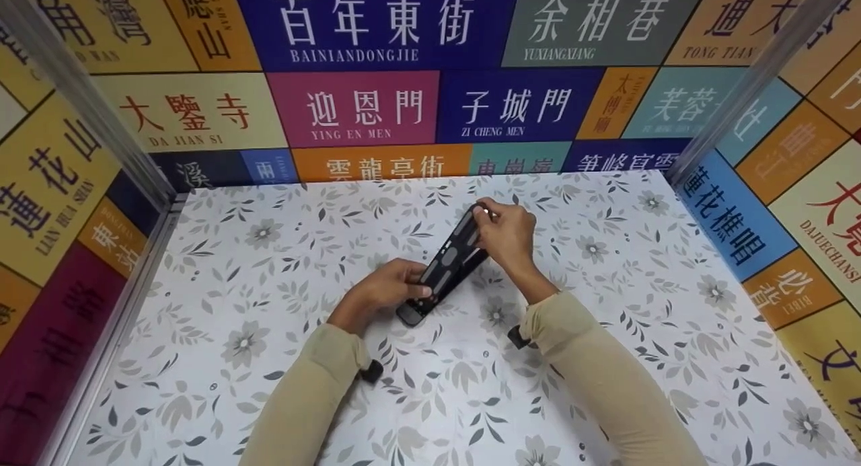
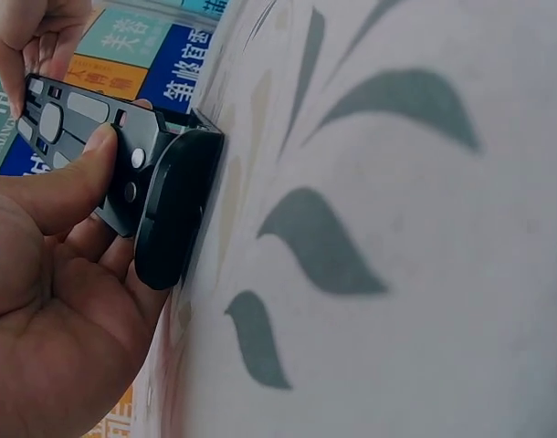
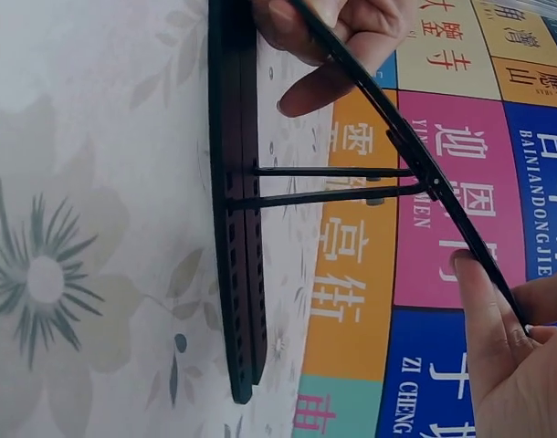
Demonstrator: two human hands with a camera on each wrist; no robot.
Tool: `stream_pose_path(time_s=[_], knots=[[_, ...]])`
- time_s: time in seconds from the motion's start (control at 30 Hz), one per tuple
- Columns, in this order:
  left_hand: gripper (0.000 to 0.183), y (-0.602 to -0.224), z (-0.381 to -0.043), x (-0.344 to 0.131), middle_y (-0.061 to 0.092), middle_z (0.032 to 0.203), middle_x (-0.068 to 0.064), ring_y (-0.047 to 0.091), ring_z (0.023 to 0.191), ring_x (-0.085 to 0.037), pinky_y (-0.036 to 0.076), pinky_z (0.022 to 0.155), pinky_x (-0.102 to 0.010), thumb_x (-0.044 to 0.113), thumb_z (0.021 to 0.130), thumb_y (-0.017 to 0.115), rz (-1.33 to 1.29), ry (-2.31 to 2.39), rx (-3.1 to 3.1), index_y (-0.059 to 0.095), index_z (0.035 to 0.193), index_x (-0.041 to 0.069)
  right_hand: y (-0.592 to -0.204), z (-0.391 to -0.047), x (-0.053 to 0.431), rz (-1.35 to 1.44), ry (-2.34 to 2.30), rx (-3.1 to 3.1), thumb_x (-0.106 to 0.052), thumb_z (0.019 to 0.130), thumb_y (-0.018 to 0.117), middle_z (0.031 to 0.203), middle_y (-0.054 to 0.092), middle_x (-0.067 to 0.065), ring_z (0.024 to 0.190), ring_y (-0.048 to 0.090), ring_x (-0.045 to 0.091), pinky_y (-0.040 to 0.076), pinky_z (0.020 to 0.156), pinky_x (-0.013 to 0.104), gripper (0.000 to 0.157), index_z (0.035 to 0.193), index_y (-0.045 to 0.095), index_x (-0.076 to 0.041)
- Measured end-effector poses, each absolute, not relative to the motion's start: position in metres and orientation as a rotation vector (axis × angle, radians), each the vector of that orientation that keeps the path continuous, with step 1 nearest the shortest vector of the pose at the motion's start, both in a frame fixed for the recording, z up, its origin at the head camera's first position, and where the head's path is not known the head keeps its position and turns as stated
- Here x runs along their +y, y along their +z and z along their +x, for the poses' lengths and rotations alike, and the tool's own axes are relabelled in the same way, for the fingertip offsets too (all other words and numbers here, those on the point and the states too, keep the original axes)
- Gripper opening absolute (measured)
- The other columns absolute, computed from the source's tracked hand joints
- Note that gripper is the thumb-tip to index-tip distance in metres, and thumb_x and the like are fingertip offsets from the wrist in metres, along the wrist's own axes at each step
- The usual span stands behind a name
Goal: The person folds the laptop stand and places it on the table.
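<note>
A black folding stand (image 1: 445, 256), like a laptop stand, is propped partly open on the table between both hands. My left hand (image 1: 387, 290) grips its low near end; in the left wrist view the thumb lies on the slotted top plate (image 2: 76, 117), beside the thick rounded end piece (image 2: 180, 214). Up at the raised far end, my right hand (image 1: 508, 234) pinches the plate's edge between thumb and fingers. In the right wrist view, two thin struts (image 3: 329, 172) join the tilted plate to the notched base (image 3: 237, 274), which lies along the tabletop.
The table (image 1: 202, 304) has a white covering with grey flowers and leaves. Colourful printed panels (image 1: 353, 109) with large characters stand behind it and at both sides. Metal corner posts (image 1: 746, 83) rise at the back.
</note>
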State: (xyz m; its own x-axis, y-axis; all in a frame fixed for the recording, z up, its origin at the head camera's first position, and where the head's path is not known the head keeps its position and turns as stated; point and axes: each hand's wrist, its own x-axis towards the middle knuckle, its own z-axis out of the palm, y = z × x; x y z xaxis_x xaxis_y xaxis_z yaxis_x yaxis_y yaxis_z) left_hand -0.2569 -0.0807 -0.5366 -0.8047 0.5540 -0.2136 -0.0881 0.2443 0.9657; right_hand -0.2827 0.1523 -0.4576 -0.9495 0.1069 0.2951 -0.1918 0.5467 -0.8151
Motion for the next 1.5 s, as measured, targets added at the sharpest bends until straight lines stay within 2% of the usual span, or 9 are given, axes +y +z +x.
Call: stream_pose_path(time_s=[0.3, 0.43, 0.6, 0.7, 0.83, 1.03, 1.13, 1.3, 1.5], knots=[[0.036, -0.524, -0.241, -0.073, 0.075, 0.1, -0.009, 0.071, 0.086, -0.018, 0.058, 0.077, -0.032, 0.006, 0.091, 0.074, 0.352, 1.469, 2.374, 0.067, 0.126, 0.01, -0.459, -0.284, 0.161, 0.147, 1.452, -2.483, -0.029, 0.099, 0.069, 0.085, 0.078, 0.01, 0.066, 0.075, 0.028, 0.06, 0.056, 0.024, 0.023, 0.119, 0.077, -0.023], [0.042, -0.512, -0.22, -0.068, 0.074, 0.106, -0.013, 0.071, 0.096, -0.026, 0.059, 0.084, -0.039, 0.009, 0.089, 0.076, 0.352, 1.231, 2.706, 0.065, 0.129, 0.003, -0.463, -0.291, 0.169, 0.173, 1.524, -2.483, -0.04, 0.103, 0.06, 0.094, 0.079, 0.011, 0.08, 0.077, 0.025, 0.062, 0.07, 0.03, 0.031, 0.12, 0.077, -0.021], [0.021, -0.501, -0.193, -0.064, 0.072, 0.091, -0.015, 0.065, 0.08, -0.026, 0.057, 0.073, -0.041, 0.014, 0.085, 0.078, 0.276, 0.837, 2.935, 0.072, 0.099, -0.001, -0.472, -0.304, 0.188, 0.189, 1.632, -2.572, -0.042, 0.11, 0.041, 0.119, 0.074, 0.013, 0.11, 0.071, 0.026, 0.058, 0.095, 0.043, 0.045, 0.137, 0.066, -0.016], [0.019, -0.496, -0.182, -0.063, 0.068, 0.085, -0.015, 0.058, 0.073, -0.024, 0.054, 0.066, -0.04, 0.017, 0.083, 0.079, 0.212, 0.684, 2.877, 0.071, 0.084, 0.0, -0.485, -0.315, 0.202, 0.34, 1.421, -2.75, -0.035, 0.109, 0.048, 0.131, 0.07, 0.012, 0.122, 0.065, 0.029, 0.053, 0.102, 0.048, 0.04, 0.143, 0.059, -0.016], [0.024, -0.495, -0.174, -0.06, 0.066, 0.099, -0.018, 0.058, 0.084, -0.028, 0.055, 0.069, -0.045, 0.019, 0.085, 0.079, 0.132, 0.59, 2.81, 0.071, 0.092, -0.002, -0.505, -0.328, 0.214, 0.609, 1.103, -2.951, -0.03, 0.1, 0.067, 0.139, 0.065, 0.009, 0.131, 0.058, 0.032, 0.046, 0.11, 0.052, 0.04, 0.138, 0.063, -0.02], [0.026, -0.497, -0.171, -0.053, 0.065, 0.122, -0.017, 0.056, 0.111, -0.036, 0.054, 0.08, -0.062, 0.019, 0.088, 0.075, -0.019, 0.569, 2.804, 0.073, 0.106, 0.001, -0.516, -0.336, 0.218, 0.602, 0.939, -3.214, -0.041, 0.084, 0.084, 0.153, 0.053, 0.005, 0.144, 0.047, 0.029, 0.037, 0.12, 0.049, 0.075, 0.149, 0.053, -0.018], [0.023, -0.496, -0.172, -0.051, 0.066, 0.12, -0.015, 0.057, 0.109, -0.035, 0.054, 0.081, -0.062, 0.018, 0.088, 0.076, -0.054, 0.566, 2.806, 0.074, 0.104, 0.002, -0.517, -0.337, 0.218, 0.603, 0.852, -3.233, -0.042, 0.08, 0.086, 0.152, 0.055, 0.009, 0.142, 0.049, 0.031, 0.038, 0.119, 0.048, 0.082, 0.149, 0.053, -0.012], [0.02, -0.497, -0.174, -0.05, 0.067, 0.117, -0.014, 0.058, 0.105, -0.034, 0.055, 0.08, -0.061, 0.018, 0.087, 0.076, -0.082, 0.572, 2.802, 0.074, 0.1, 0.003, -0.519, -0.338, 0.214, 0.704, 0.686, -3.168, -0.043, 0.077, 0.088, 0.127, 0.07, 0.008, 0.12, 0.062, 0.028, 0.048, 0.108, 0.045, 0.068, 0.133, 0.068, -0.012], [0.02, -0.501, -0.173, -0.049, 0.068, 0.117, -0.014, 0.058, 0.106, -0.035, 0.054, 0.081, -0.064, 0.018, 0.087, 0.077, -0.084, 0.589, 2.819, 0.074, 0.101, 0.003, -0.519, -0.338, 0.209, 0.727, 0.575, -3.126, -0.04, 0.074, 0.091, 0.108, 0.072, 0.003, 0.099, 0.063, 0.023, 0.051, 0.093, 0.042, 0.055, 0.121, 0.076, -0.015]])
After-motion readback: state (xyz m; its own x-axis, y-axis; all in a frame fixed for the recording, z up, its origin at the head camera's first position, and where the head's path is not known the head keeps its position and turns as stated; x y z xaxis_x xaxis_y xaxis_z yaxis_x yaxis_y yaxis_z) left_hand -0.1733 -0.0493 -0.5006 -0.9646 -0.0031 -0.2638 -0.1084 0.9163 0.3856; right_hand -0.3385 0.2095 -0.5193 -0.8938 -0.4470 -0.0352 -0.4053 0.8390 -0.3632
